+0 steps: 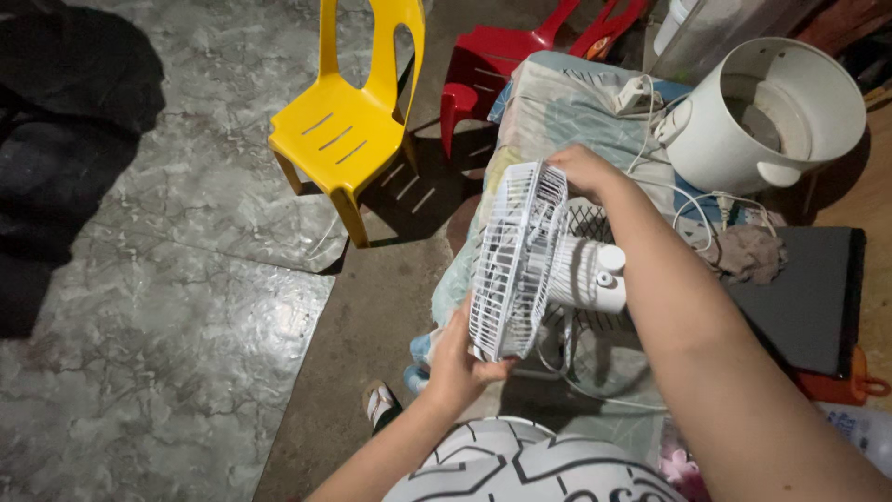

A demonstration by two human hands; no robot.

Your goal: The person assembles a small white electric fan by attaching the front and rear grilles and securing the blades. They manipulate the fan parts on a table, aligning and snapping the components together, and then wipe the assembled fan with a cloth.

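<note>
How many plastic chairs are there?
2. A yellow chair stands on the floor at the top middle. A red chair sits just right of it, partly hidden behind the cloth-covered table. More could be out of view.

You are in a lived-in home, in a dim utility corner: marbled vinyl flooring (167,307) over bare concrete, a yellow plastic chair (348,121) and a red plastic chair (502,60), a cloth-covered table (557,121), a white washer tub (767,112).
</note>
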